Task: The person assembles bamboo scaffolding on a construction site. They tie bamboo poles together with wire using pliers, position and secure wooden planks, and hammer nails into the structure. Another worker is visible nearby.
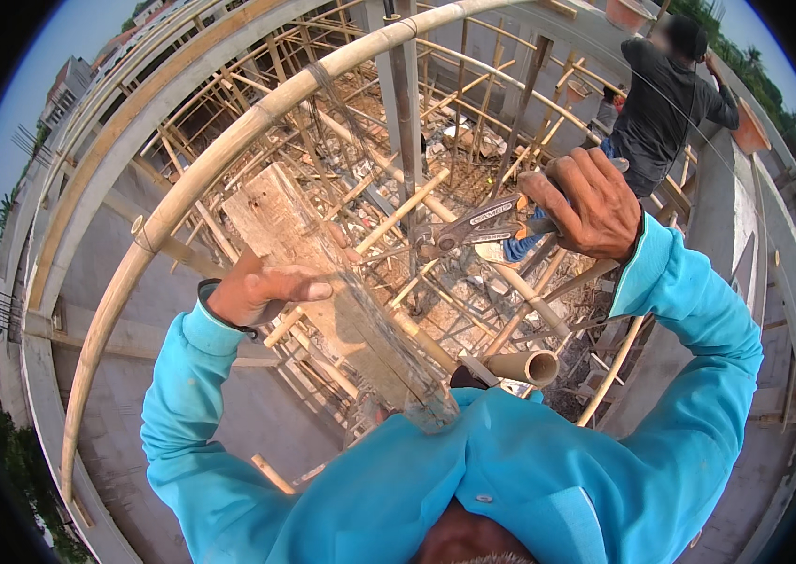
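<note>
A worn, pale wooden board slants in front of my chest, its lower end close to my blue shirt. My left hand grips its left side, thumb over the near face and some fingers hidden behind. Raised at the right, my right hand is closed around the handles of metal pincers. Their jaws point left toward the board's right edge. A thin, dark line runs between jaws and board; I cannot tell whether it is a nail or wire, or whether the jaws grip it.
A long bamboo pole arches across the left, with a cut bamboo end near my chest. Below lies a lattice of bamboo scaffolding above rubble. A dark metal post stands ahead. Upper right, a person in dark clothes works beside an orange bucket.
</note>
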{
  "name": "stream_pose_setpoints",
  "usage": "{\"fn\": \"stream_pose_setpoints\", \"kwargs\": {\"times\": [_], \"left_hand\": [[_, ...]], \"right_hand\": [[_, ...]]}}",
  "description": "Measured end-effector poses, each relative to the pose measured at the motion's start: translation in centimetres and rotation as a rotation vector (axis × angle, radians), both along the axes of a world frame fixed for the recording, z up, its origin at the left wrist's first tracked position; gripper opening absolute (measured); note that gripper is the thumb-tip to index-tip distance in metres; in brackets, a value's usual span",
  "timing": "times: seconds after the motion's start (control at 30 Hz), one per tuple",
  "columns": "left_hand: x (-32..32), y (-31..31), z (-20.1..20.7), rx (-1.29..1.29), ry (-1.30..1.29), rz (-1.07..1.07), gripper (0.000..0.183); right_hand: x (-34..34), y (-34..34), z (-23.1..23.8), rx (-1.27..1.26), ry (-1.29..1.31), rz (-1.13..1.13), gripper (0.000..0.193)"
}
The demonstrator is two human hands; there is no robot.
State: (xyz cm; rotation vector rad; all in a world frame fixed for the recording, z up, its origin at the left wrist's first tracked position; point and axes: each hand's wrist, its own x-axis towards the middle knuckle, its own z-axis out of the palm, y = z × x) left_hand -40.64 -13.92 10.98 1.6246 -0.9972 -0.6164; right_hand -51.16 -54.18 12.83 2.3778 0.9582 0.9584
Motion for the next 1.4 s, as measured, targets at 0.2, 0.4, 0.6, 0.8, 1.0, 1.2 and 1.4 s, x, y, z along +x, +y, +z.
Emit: {"fn": "stream_pose_setpoints", "kwargs": {"times": [0.2,0.4,0.6,0.8,1.0,1.2,1.4], "left_hand": [[-0.3,-0.1,1.5,0.053,-0.251,-0.003,0.074],[-0.3,-0.3,0.7,0.024,-0.376,-0.074,0.058],[0.7,-1.0,0.9,-0.013,0.426,0.048,0.066],[0.7,-1.8,2.8,0.078,-0.252,-0.047,0.063],[3.2,2.9,2.3,0.14,-0.401,0.436,0.054],[8.2,10.3,-2.1,-0.045,0.118,0.619,0.055],[7.7,-0.4,-9.6,-0.707,0.699,0.264,0.067]], "right_hand": [[0.3,-1.6,0.8,0.209,0.459,0.047,0.059],[-1.6,-0.6,-1.4,0.749,1.637,-0.041,0.064],[-1.7,-1.0,-0.2,0.022,-0.156,0.005,0.055],[-1.8,-2.0,-0.1,0.533,0.918,0.03,0.061],[-3.8,-6.2,-2.8,0.511,1.062,-0.291,0.07],[-7.0,-12.5,-3.6,1.004,0.772,-0.661,0.07],[-6.9,-7.3,-4.7,1.435,1.256,-0.498,0.071]]}}
